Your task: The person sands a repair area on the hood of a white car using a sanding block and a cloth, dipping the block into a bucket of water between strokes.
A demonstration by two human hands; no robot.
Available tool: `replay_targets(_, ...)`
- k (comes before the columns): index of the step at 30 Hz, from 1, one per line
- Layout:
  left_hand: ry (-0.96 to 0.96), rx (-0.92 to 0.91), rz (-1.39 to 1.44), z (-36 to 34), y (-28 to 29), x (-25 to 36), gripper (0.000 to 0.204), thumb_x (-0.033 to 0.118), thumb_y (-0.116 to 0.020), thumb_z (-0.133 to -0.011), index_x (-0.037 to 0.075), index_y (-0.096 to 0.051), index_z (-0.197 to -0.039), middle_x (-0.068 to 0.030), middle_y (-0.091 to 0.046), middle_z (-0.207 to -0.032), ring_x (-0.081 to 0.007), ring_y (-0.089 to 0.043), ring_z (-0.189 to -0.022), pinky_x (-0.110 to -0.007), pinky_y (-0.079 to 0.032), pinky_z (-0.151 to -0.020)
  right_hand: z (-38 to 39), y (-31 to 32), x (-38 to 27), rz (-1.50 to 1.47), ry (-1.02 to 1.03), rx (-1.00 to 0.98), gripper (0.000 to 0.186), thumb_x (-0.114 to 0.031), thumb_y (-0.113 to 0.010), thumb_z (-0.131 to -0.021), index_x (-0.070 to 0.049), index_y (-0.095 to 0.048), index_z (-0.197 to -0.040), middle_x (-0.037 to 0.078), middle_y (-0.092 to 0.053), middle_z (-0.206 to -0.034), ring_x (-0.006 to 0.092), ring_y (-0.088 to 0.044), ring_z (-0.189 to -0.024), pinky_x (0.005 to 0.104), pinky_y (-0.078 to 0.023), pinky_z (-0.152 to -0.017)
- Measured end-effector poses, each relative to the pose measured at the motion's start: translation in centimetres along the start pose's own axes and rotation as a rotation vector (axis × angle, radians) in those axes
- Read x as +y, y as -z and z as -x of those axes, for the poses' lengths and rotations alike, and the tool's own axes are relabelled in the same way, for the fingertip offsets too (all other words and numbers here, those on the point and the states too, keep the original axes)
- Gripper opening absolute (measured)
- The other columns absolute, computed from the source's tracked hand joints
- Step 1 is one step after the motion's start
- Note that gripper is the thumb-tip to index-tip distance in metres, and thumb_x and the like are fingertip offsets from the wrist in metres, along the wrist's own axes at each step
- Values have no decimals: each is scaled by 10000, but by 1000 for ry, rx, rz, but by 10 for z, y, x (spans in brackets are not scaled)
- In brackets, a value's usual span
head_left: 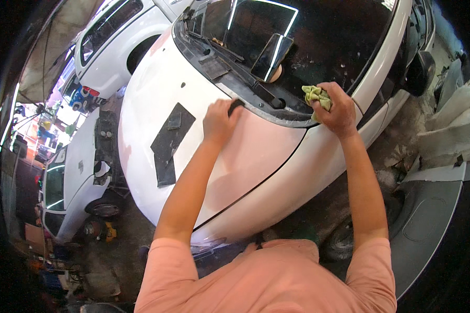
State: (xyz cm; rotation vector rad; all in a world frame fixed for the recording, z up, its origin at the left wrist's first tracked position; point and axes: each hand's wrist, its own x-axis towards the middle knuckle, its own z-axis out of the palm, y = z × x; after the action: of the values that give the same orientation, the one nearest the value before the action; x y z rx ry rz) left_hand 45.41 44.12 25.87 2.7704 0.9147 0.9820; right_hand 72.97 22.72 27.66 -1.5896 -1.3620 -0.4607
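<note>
A white car hood (146, 109) with dull pinkish patches lies in front of me. My left hand (218, 123) rests on it near the base of the windshield, its fingers closed on a small black piece (236, 106) that looks like folded sandpaper. My right hand (340, 108) grips a crumpled yellow-green cloth (316, 97) over the hood's rear corner, beside the windshield (329, 47). To the left of my left forearm, dark sandpaper sheets (164, 161) lie flat on the hood, with a smaller square piece (175, 121) on top.
A phone (272, 57) leans on the lower windshield above the black cowl (219, 68). The side mirror (422, 72) juts out at the right. Other white vehicles (117, 47) stand at the left, and a grey panel (428, 224) leans at the lower right.
</note>
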Motion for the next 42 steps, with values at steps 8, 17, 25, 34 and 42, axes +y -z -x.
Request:
replay_targets(8,-61,-34,58,13,11,4,297,323,-725,-983,96,-715,-1174,-120,-694,-1097,-367,-647,-1025,-493,-554,-863,0,3,-7,9,-18,19,338,-182,-819,-828,-81,-687,-1122,122,-718,-993,337,-744,-873,426,-602,-770)
replay_targets(17,-67,-107,171,75,19,36,328,320,-761,-954,89,-738,-1187,-138,-704,-1098,-366,-656,-1044,-475,-541,-910,5,9,0,73,-89,25,316,-217,-812,-852,-82,-699,-1115,120,-729,-1001,335,-749,-862,428,-608,-767)
replay_targets(25,-57,-11,78,15,-3,8,302,327,-747,-968,75,-736,-1136,-150,-708,-1022,-367,-678,-990,-489,-553,-858,5,-1,2,96,-75,17,316,-226,-819,-845,-87,-706,-1105,113,-734,-998,308,-752,-847,409,-608,-750)
replay_targets(34,-122,-7,71,-23,4,-19,271,305,-764,-949,78,-735,-1094,-148,-707,-1001,-382,-676,-963,-478,-542,-839,-1,-8,-8,66,-28,34,325,-216,-825,-838,-71,-701,-1101,116,-732,-1010,306,-754,-841,409,-611,-745)
replay_targets(42,-279,-142,187,48,21,-6,374,315,-825,-895,81,-745,-1176,-148,-721,-1032,-374,-684,-987,-460,-552,-903,1,6,-3,73,-57,29,323,-202,-818,-841,-66,-703,-1110,119,-724,-998,311,-750,-847,411,-608,-748)
